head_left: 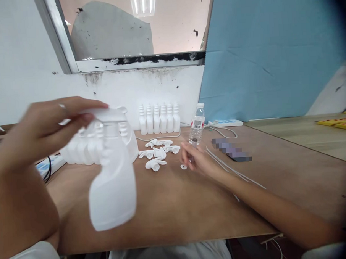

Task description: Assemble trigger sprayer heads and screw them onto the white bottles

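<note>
Your left hand point(48, 129) pinches the white bottle point(114, 197) up top, probably so it hangs free. Your right hand point(199, 159) is half-curled; can't tell on what.

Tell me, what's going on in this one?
A person's left hand holds a white bottle upright by its spray head. The right hand is at the table with its fingers curled, near a small white ring; whatever it may grip is too unclear to name. Loose spray heads lie mid-table, and a row of small white bottles stands by the wall.
</note>
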